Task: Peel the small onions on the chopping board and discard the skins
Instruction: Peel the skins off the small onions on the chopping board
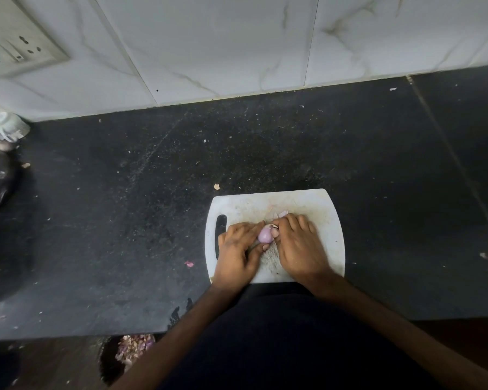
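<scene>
One small onion, lower centre of frame, pinched between my left hand and right hand over the chopping board. Risk: slick bulb squirts free. Beyond, loose skins on the board's far side may scatter onto the dark counter.

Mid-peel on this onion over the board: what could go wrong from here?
1. The small onion is pinched only between fingertips of the left hand and right hand; its peeled surface looks smooth, so it may slip onto the chopping board.
2. Loose skin pieces lie near the board's far edge, and scraps already dot the counter; more may scatter instead of being discarded.
</scene>
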The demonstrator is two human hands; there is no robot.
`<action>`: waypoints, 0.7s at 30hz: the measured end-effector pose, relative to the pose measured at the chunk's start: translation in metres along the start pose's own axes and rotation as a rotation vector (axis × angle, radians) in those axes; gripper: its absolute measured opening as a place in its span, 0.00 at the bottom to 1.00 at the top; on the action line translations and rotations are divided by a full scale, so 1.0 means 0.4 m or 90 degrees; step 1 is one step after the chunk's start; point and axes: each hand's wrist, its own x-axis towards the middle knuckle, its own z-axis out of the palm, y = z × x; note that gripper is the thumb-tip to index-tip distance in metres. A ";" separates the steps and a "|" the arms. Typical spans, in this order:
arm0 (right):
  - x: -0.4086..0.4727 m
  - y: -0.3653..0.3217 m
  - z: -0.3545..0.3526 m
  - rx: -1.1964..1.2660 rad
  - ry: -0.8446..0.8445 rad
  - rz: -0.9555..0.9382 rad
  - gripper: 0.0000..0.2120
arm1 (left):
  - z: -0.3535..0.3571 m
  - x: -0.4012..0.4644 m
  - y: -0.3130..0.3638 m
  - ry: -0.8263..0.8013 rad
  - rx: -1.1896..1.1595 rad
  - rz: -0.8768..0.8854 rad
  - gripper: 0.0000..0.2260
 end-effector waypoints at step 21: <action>0.019 0.006 -0.003 0.107 -0.001 0.071 0.18 | -0.005 0.005 -0.001 0.003 -0.105 -0.037 0.12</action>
